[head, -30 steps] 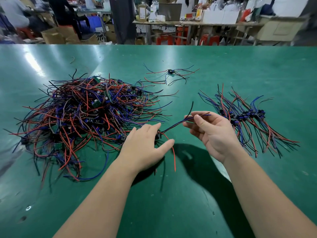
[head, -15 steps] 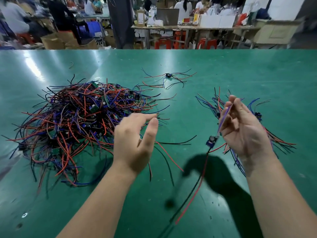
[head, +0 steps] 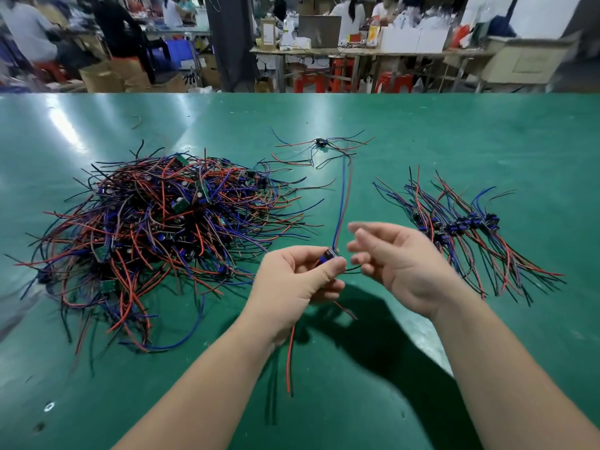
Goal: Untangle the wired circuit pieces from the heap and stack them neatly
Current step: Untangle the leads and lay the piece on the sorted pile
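A big tangled heap (head: 156,235) of red, blue and black wired circuit pieces lies on the left of the green table (head: 422,141). A neat row of sorted pieces (head: 461,228) lies on the right. My left hand (head: 292,284) pinches one wired circuit piece (head: 331,254) by its small board, above the table's middle. Its blue and red wires stand upward and others hang down below the hand. My right hand (head: 399,258) hovers just right of the piece, blurred, fingers loosely spread, holding nothing that I can make out.
One loose wired piece (head: 321,144) lies alone farther back at the middle. Beyond the table's far edge are benches, cardboard boxes, red stools and several seated people.
The piece has passed from my right hand to my left. My right hand let go of the wires and moved left toward the middle; my left hand rose and closed on the board.
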